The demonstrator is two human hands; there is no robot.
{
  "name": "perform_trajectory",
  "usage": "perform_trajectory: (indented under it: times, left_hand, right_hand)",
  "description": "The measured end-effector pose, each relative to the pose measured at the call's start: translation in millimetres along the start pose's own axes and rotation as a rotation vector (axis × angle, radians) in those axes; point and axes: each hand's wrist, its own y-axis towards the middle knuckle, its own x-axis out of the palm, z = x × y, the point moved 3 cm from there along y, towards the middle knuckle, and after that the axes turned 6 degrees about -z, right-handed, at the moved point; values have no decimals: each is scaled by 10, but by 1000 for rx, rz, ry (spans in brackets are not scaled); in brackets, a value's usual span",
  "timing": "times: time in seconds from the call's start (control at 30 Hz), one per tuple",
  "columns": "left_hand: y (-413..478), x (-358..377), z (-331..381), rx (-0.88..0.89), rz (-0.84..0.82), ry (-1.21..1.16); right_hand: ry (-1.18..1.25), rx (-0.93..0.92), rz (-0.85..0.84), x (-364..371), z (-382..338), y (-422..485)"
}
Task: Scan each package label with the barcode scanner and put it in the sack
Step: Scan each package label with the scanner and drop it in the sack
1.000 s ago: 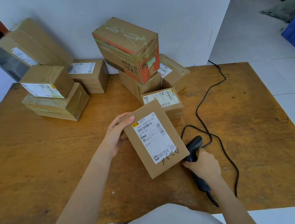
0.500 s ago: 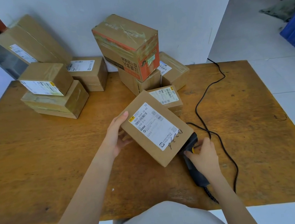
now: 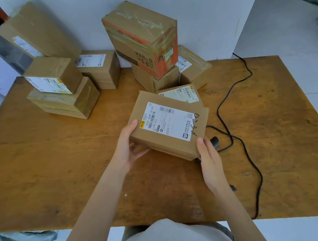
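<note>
A flat brown package (image 3: 169, 123) with a white label facing up is held above the wooden table (image 3: 59, 161). My left hand (image 3: 130, 145) grips its left corner, thumb on top and fingers underneath. My right hand (image 3: 209, 154) holds its near right corner, thumb against the edge. The black barcode scanner (image 3: 214, 142) lies on the table just behind my right hand, mostly hidden by the package and hand; no hand holds it. No sack shows clearly.
Several more cardboard packages are stacked at the back left (image 3: 62, 95) and back centre (image 3: 143, 39) against the white wall. The scanner's black cable (image 3: 244, 150) loops over the right side of the table. A grey-green cloth (image 3: 25, 237) lies on the floor at lower left.
My right hand let go of the scanner, which now lies on the table, and took the package's near right corner. The package turned flatter and now sits between both hands.
</note>
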Motion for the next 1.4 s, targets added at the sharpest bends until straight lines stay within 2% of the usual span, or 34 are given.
perform_trajectory:
  times: [0.27, 0.43, 1.0, 1.2, 1.4]
  left_hand:
    - [-276, -632, 156, 34, 123, 134]
    - [-687, -1281, 334, 78, 260, 130]
    - [-2451, -4391, 683, 294, 656, -84]
    - [-2560, -5292, 1034, 330, 726, -208]
    - [-2297, -6232, 1710, 269, 724, -140]
  right_hand:
    - [-77, -30, -94, 606, -148, -11]
    - [-160, -63, -190, 1294, -337, -147]
    - [-266, -144, -605, 4692, -478, -1340]
    - [-316, -184, -699, 5850, -518, -1298]
    - [-310, -157, -726, 7083, -625, -980]
